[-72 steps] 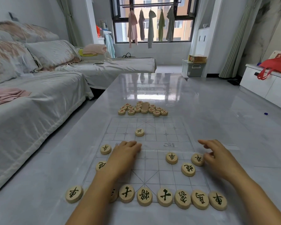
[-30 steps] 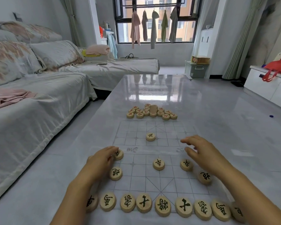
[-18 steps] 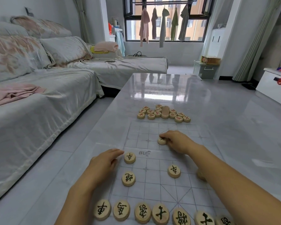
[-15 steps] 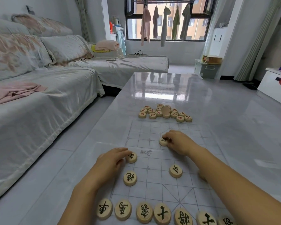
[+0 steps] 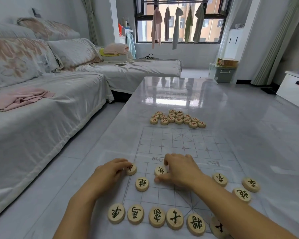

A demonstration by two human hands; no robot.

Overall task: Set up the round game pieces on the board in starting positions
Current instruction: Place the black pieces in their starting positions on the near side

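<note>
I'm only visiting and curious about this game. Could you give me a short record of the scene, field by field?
Board: clear gridded sheet on a glossy table
Left hand: fingertips touch the left-edge piece, black-marked
Right hand: thumb and finger pinch the neighbouring piece
Near row: black-marked pieces lined along the near edge
Red-marked pieces: clustered beyond the far edge, not yet placed

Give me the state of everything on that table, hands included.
Left hand, fingers touching the edge piece; grip unclear.
Right hand, pinching the next piece on the board.
Board, flat, far half bare.
Black-lettered row, lined along the near edge.
Red-lettered pieces, clustered off the board's far end, unplaced.
</note>
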